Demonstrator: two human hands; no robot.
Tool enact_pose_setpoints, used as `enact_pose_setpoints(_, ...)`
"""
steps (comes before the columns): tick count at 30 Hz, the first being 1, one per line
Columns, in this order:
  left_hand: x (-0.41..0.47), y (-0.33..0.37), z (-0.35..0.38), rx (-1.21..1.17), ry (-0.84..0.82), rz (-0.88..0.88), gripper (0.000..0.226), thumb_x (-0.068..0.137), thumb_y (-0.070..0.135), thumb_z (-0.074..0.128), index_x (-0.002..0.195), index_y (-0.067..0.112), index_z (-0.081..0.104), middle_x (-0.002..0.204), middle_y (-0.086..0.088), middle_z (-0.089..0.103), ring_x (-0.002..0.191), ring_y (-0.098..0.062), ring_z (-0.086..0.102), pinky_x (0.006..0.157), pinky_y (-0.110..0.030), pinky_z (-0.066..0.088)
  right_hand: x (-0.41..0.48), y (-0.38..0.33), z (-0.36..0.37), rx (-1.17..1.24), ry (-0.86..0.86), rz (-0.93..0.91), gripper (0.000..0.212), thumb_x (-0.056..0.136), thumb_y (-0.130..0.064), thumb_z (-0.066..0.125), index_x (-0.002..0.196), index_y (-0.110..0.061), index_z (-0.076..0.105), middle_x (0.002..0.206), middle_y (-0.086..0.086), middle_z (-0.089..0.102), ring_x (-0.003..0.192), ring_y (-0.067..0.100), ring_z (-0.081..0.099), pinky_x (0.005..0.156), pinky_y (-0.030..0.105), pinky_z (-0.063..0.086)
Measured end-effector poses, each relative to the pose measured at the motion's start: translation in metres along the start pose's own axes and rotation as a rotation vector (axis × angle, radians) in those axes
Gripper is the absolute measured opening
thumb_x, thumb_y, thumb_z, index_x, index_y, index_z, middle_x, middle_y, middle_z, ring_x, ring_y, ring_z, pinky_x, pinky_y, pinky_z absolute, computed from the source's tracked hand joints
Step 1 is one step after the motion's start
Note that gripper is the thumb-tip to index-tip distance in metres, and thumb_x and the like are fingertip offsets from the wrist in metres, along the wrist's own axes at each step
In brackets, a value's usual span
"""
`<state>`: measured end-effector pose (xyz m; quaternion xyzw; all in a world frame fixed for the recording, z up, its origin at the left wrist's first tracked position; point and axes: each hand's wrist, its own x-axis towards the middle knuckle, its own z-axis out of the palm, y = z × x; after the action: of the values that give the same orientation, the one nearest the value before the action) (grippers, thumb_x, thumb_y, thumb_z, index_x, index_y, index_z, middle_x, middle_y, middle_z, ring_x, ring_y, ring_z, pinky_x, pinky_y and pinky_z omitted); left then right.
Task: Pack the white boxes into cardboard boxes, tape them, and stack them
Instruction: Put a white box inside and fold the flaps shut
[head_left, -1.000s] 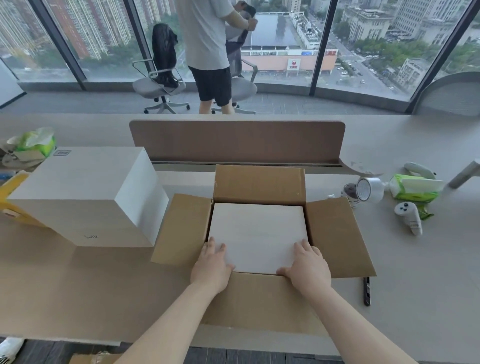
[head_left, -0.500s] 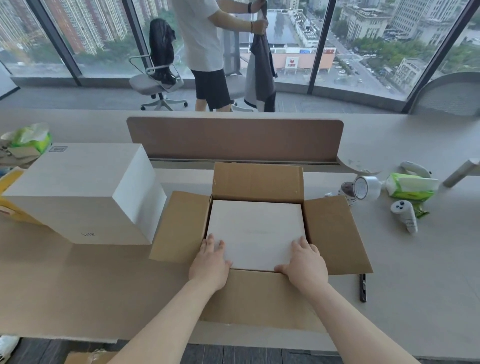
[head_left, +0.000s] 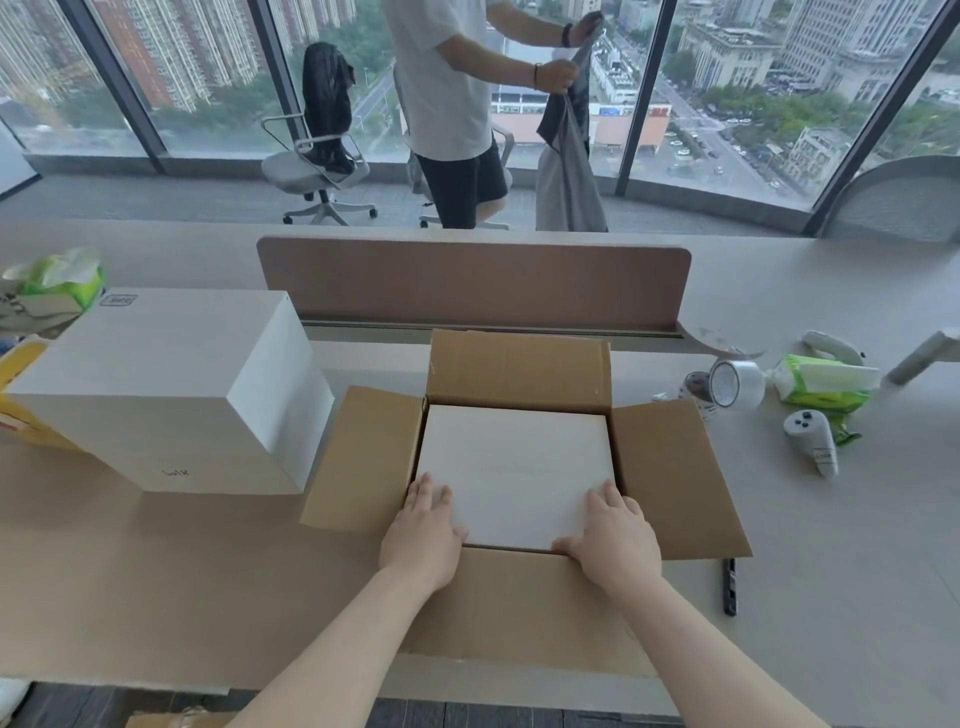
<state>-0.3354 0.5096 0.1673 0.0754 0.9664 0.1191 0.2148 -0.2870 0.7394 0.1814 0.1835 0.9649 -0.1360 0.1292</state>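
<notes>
An open cardboard box (head_left: 670, 467) stands in the middle of the desk with all its flaps folded outward. A white box (head_left: 514, 467) lies flat inside it and fills the opening. My left hand (head_left: 423, 530) rests palm down on the white box's near left corner, fingers spread. My right hand (head_left: 615, 538) presses flat on the near right corner, thumb along the near edge. Neither hand grips anything. A second, larger white box (head_left: 166, 384) stands on the desk to the left, touching the left flap.
A roll of clear tape (head_left: 735, 383) lies right of the cardboard box, with green tissue packs (head_left: 823, 382), a white controller (head_left: 813, 441) and a black pen (head_left: 730, 584). A brown divider panel (head_left: 472, 283) runs behind. A person stands by office chairs at the windows.
My hands stay flat on the white box's near corners. The view has shifted slightly. The person behind has lifted a grey garment and holds it up.
</notes>
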Motion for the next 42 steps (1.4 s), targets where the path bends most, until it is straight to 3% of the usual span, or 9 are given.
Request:
enact_pose_setpoints(7, -0.017, 0.009, -0.016, -0.189, 0.034, -0.038, 0.055, 0.105, 0.033, 0.038, 0.155, 0.012, 0.026, 0.165, -0.006, 0.009, 0.153, -0.021, 0.007, 0.120, -0.038, 0.024, -0.016, 0.006, -0.010, 0.192, 0.029, -0.005, 0.051, 0.094, -0.035, 0.054, 0.139, -0.015, 0.044, 0.149, 0.000, 0.037, 0.142, 0.020, 0.025, 0.101, 0.037, 0.042)
enact_pose_setpoints(11, -0.044, 0.015, -0.023, -0.270, 0.146, -0.084, 0.025, 0.099, 0.031, 0.044, 0.113, 0.012, 0.053, 0.123, -0.007, 0.052, 0.115, -0.026, 0.048, 0.093, -0.042, 0.045, -0.043, 0.012, -0.018, 0.260, 0.058, 0.023, 0.045, 0.096, -0.030, 0.047, 0.137, -0.011, 0.046, 0.140, 0.006, 0.045, 0.131, 0.025, 0.037, 0.097, 0.035, 0.040)
enact_pose_setpoints(14, -0.064, 0.022, -0.029, -0.325, 0.170, -0.133, 0.027, 0.099, 0.032, 0.045, 0.115, 0.010, 0.052, 0.122, -0.009, 0.053, 0.109, -0.026, 0.049, 0.087, -0.037, 0.045, -0.057, 0.013, -0.022, 0.288, 0.030, 0.035, 0.043, 0.096, -0.032, 0.047, 0.134, -0.012, 0.048, 0.138, 0.007, 0.046, 0.127, 0.027, 0.041, 0.094, 0.036, 0.041)
enact_pose_setpoints(19, -0.082, 0.026, -0.034, -0.384, 0.172, -0.168, 0.048, 0.102, 0.033, 0.044, 0.144, 0.011, 0.040, 0.141, -0.010, 0.043, 0.128, -0.028, 0.045, 0.092, -0.034, 0.038, -0.073, 0.010, -0.023, 0.342, 0.033, 0.071, 0.039, 0.096, -0.033, 0.047, 0.128, -0.011, 0.049, 0.125, 0.010, 0.051, 0.112, 0.029, 0.051, 0.085, 0.036, 0.045)
enact_pose_setpoints(25, -0.078, 0.009, -0.026, -0.398, 0.164, -0.210, 0.049, 0.101, 0.035, 0.043, 0.145, 0.014, 0.041, 0.137, -0.015, 0.043, 0.127, -0.033, 0.043, 0.100, -0.040, 0.040, -0.079, 0.007, -0.011, 0.451, 0.075, 0.244, 0.032, 0.094, -0.031, 0.049, 0.117, -0.009, 0.048, 0.118, 0.016, 0.047, 0.106, 0.037, 0.052, 0.084, 0.040, 0.044)
enact_pose_setpoints(31, -0.063, -0.018, -0.009, -0.476, 0.098, -0.261, 0.056, 0.096, 0.045, 0.043, 0.148, 0.027, 0.040, 0.138, -0.017, 0.049, 0.127, -0.035, 0.047, 0.105, -0.044, 0.043, -0.071, 0.005, -0.003, 0.553, 0.076, 0.372, 0.043, 0.095, -0.032, 0.047, 0.129, -0.007, 0.043, 0.127, 0.020, 0.049, 0.108, 0.035, 0.050, 0.087, 0.039, 0.045)
enact_pose_setpoints(34, -0.060, -0.023, -0.004, -0.539, 0.103, -0.236, 0.051, 0.095, 0.044, 0.046, 0.140, 0.021, 0.048, 0.130, -0.012, 0.057, 0.116, -0.031, 0.055, 0.098, -0.046, 0.049, -0.069, 0.003, -0.003, 0.625, 0.077, 0.436, 0.048, 0.096, -0.033, 0.046, 0.135, -0.005, 0.041, 0.132, 0.019, 0.051, 0.112, 0.036, 0.053, 0.083, 0.036, 0.044)
enact_pose_setpoints(37, -0.066, -0.018, -0.001, -0.561, 0.142, -0.230, 0.056, 0.101, 0.039, 0.046, 0.149, 0.012, 0.039, 0.146, -0.015, 0.045, 0.129, -0.033, 0.048, 0.105, -0.045, 0.043, -0.071, 0.003, -0.004, 0.726, 0.112, 0.442, 0.051, 0.098, -0.030, 0.049, 0.141, -0.003, 0.041, 0.135, 0.014, 0.053, 0.118, 0.032, 0.053, 0.079, 0.032, 0.035)
enact_pose_setpoints(42, -0.078, -0.015, -0.001, -0.579, 0.243, -0.138, 0.042, 0.102, 0.032, 0.047, 0.134, 0.006, 0.053, 0.137, -0.011, 0.049, 0.122, -0.026, 0.049, 0.101, -0.035, 0.040, -0.080, 0.001, 0.001, 0.787, 0.214, 0.427, 0.035, 0.095, -0.035, 0.054, 0.121, -0.011, 0.056, 0.115, 0.005, 0.062, 0.089, 0.020, 0.052, 0.074, 0.031, 0.038)
